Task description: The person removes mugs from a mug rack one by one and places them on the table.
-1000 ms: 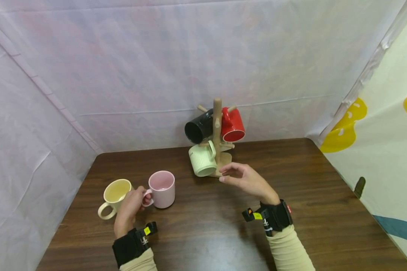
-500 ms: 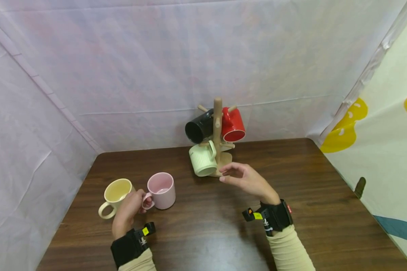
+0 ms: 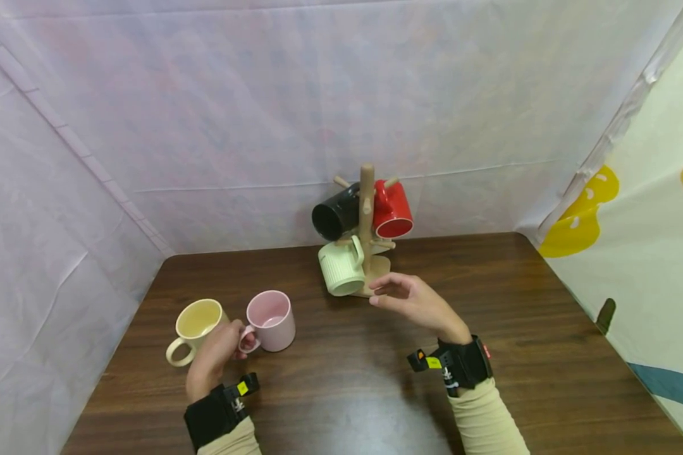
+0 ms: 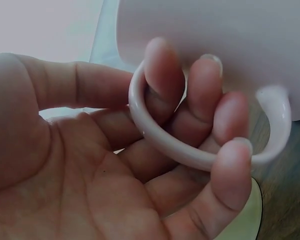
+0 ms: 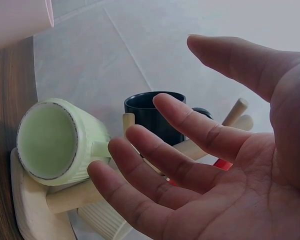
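Note:
A pink mug (image 3: 270, 321) is at the left part of the table, its opening up. My left hand (image 3: 216, 351) grips its handle (image 4: 165, 145), fingers curled through the loop in the left wrist view. Just left of that hand stands a yellow mug (image 3: 196, 322), partly covered by it. My right hand (image 3: 421, 306) hovers with loose fingers beside the wooden mug rack (image 3: 367, 221), holding nothing. From the rack's pegs hang a black mug (image 3: 334, 213), a red mug (image 3: 393, 212) and a pale green mug (image 3: 341, 270).
Low on the rack in the right wrist view, a whitish ribbed mug (image 5: 105, 220) shows, mostly hidden. The dark wooden table (image 3: 341, 392) ends at a pale cloth wall (image 3: 262, 126) behind the rack. A printed cloth (image 3: 649, 265) hangs at the right.
The pink mug has shifted very slightly towards me, and my left hand and wrist have moved a little left. My right hand and the hanging mugs look the same.

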A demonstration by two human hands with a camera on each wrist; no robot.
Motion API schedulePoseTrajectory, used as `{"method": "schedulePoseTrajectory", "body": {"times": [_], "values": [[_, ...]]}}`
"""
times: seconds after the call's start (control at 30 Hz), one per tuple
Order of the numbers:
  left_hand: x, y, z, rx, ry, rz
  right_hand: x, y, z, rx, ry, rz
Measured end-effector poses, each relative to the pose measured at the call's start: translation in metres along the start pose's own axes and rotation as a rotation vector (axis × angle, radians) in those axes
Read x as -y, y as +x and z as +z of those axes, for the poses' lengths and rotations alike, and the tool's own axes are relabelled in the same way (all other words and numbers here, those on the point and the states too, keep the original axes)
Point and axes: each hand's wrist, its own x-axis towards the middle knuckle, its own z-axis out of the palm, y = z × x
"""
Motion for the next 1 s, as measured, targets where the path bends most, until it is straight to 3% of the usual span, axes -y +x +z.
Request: {"method": "schedulePoseTrajectory", "body": {"times": [1.0], "values": [[0.0007, -0.0015, -0.0011, -0.020, 0.029, -0.016, 0.0003, 0.0004, 0.0005, 0.011, 0.024, 0.012]]}}
